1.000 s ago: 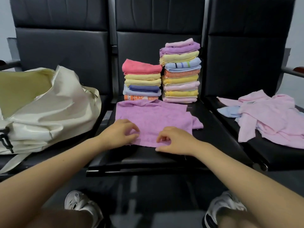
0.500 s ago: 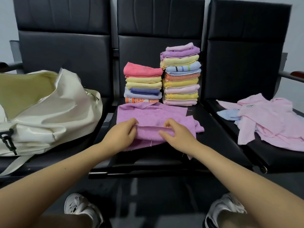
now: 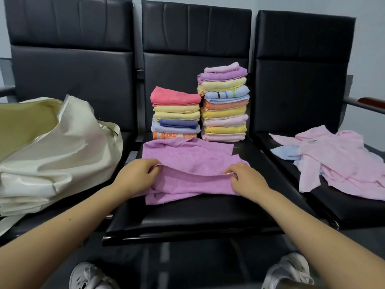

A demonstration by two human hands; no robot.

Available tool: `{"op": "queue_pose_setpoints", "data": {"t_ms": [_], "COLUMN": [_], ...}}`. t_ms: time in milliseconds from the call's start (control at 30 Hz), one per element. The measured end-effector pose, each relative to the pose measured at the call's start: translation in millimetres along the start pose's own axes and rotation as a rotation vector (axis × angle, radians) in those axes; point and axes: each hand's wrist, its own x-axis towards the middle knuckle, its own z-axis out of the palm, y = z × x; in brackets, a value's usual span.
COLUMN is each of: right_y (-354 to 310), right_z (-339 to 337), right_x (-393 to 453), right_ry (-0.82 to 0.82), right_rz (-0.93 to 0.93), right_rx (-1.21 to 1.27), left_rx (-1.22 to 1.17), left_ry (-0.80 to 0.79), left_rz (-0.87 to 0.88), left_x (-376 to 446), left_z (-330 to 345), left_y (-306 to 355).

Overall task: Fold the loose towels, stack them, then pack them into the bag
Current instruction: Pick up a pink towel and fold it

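A purple towel [image 3: 187, 159] lies on the middle black seat [image 3: 187, 215]. Its near edge is lifted and carried partway toward the back. My left hand [image 3: 137, 176] pinches that edge at its left end, and my right hand [image 3: 246, 180] pinches it at the right end. Behind the towel stand two stacks of folded towels: a shorter one [image 3: 176, 113] topped by a red towel, and a taller one [image 3: 225, 105] beside it on the right. An open cream bag [image 3: 52, 155] sits on the left seat.
Loose pink towels [image 3: 341, 163] and a light blue one [image 3: 285, 152] lie in a heap on the right seat. An armrest [image 3: 368, 103] sticks out at the far right. My white shoes [image 3: 289, 272] show below the seat edge.
Both hands took hold of the purple towel's near edge and lifted it forward over the rest of the towel, moving apart along the edge. The stacks, bag and loose heap stayed put.
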Motion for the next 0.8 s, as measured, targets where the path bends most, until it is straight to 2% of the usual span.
{"op": "queue_pose_setpoints", "data": {"t_ms": [133,233,300,400,500,567,633,667,733,800], "right_y": [-6.5,-10.1,-12.2,-14.1,-17.1,-22.1,-30.7,-33.4,-34.5,-32.7], "right_z": [6.0,9.0,11.1,14.8,10.4,4.0,-0.2,0.4,9.9,21.5], "right_x": [7.5,5.6,4.5,7.7,17.5,29.3,39.0,41.9,43.8,41.2], "right_ry": [0.121,0.218,0.197,0.114,0.286,0.385,0.377,0.327,0.169,0.043], "right_rz": [-0.035,-0.196,-0.266,-0.191,0.003,0.131,0.195,0.18,0.04,-0.098], "right_rx": [-0.134,-0.135,-0.11,-0.028,0.217,0.541,0.686,0.621,0.259,-0.062], "left_rx": [-0.179,-0.295,-0.314,-0.329,-0.307,-0.255,-0.201,-0.162,-0.03,0.072], "left_ry": [0.121,0.171,0.191,0.212,0.243,0.244,0.158,0.084,-0.043,-0.048], "left_rz": [-0.127,-0.233,-0.265,-0.285,-0.274,-0.24,-0.196,-0.178,-0.124,-0.05], "left_x": [9.8,18.4,21.4,22.5,27.3,33.5,37.5,36.8,29.8,21.0], "left_z": [4.0,9.5,13.6,19.0,21.8,23.9,30.3,34.3,41.6,42.1], "left_y": [6.3,7.2,7.6,8.6,8.3,6.3,1.1,-1.7,-5.2,-3.5]}}
